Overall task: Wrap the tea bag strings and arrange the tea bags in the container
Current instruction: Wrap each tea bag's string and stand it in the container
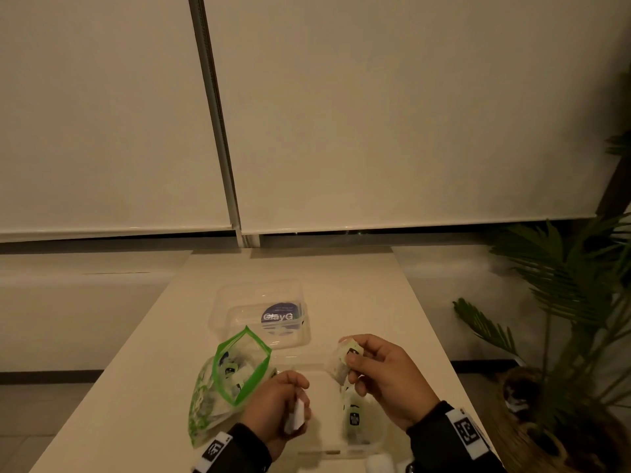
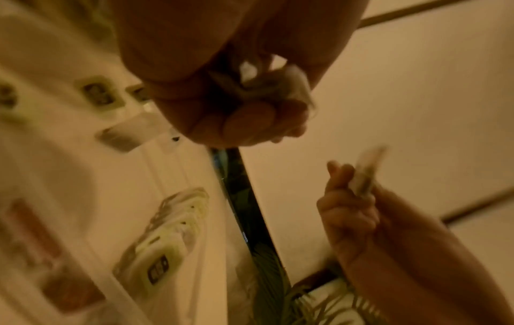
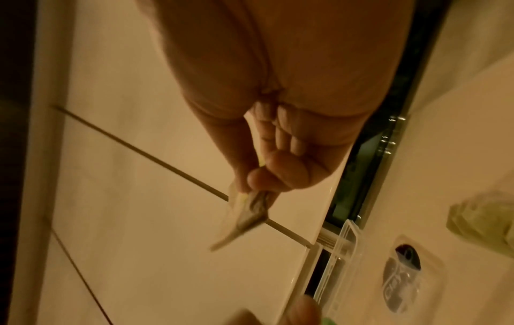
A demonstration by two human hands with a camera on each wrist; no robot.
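Right hand point(image 1: 386, 377) grip pinching translucent tea bag point(image 1: 338, 365), left hand point(image 1: 276, 401) grip curled round white crumpled piece point(image 1: 297, 416) — blurred.

Table point(image 1: 341, 285): runs forward from the person to the wall.
Lid point(image 1: 263, 314): on the table, far centre, behind the other items.
Zip bag point(image 1: 235, 367): on the table, near left, in front of the lid; tea bags inside it.
Container point(image 1: 341, 414): on the table, nearest the person, right of the zip bag; at least one tea bag in it, probably more, the view there is blurred.
Left hand point(image 1: 278, 404): above the container's left edge, beside the zip bag.
Right hand point(image 1: 389, 380): above the container's right part, holding a tea bag point(image 1: 339, 363) clear of the table.
Plant point(image 1: 563, 319): on the floor, right of the table.
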